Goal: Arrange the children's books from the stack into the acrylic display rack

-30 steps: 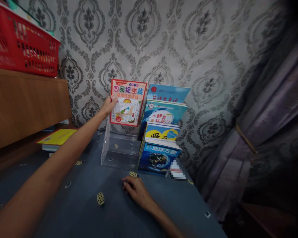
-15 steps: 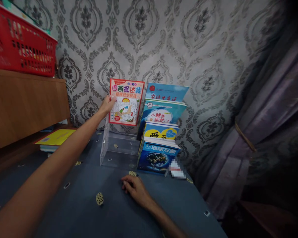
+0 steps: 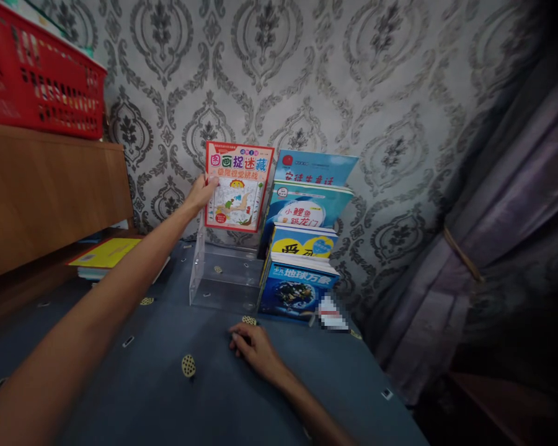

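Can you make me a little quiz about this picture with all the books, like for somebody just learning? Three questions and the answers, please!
1. Pick one: which hand's grip is on the red-bordered picture book?
A) the left hand
B) the right hand
C) neither hand

2. True or false: the red plastic basket sits on top of the wooden cabinet.

3. Fill in the blank: the frontmost book in the clear book rack has a big ____ on its cover.

Key: 1. A; 2. true; 3. globe
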A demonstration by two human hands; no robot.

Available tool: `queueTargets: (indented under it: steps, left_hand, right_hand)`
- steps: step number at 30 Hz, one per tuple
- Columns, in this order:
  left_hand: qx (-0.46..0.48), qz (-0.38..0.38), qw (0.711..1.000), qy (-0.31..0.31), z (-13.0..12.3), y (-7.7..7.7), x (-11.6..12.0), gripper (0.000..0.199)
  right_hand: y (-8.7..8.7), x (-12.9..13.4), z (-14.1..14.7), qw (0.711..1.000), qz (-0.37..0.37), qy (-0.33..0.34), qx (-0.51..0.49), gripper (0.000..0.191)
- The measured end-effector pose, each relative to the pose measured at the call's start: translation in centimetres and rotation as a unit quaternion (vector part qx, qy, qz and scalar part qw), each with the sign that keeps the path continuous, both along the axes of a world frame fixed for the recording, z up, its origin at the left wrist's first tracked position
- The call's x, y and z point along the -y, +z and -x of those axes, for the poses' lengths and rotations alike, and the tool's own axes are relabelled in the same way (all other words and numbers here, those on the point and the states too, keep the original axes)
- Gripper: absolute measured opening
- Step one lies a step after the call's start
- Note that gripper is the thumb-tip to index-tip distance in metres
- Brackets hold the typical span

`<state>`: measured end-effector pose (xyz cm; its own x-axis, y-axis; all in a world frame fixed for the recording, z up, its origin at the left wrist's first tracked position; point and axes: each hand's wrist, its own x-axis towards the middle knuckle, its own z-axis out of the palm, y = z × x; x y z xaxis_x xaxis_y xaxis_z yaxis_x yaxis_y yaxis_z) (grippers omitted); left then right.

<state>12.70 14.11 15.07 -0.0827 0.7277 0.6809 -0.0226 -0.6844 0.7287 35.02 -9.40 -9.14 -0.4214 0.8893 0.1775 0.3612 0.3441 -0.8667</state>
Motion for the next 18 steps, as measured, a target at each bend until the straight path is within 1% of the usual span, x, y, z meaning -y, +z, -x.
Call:
queueTargets:
  steps: [6,11,18]
  left_hand:
    - [-0.015,0.000,1.000,0.012,0.31,-0.08,0.21,0.038]
    - [-0.023,0.000,1.000,0.017,0.45,-0.10,0.34,0.037]
    - [-0.036,-0.003,0.999,0.012,0.47,-0.11,0.58,0.046]
  right_hand:
    - [0.38,0.14,0.08,1.000,0.018,0.007,-0.015,0.028]
    - [0.07,-0.07,0.07,0.999,0.019,0.010,-0.023,0.029]
    - [-0.61,-0.46,0.07,0.999,0.020,0.011,-0.029,0.030]
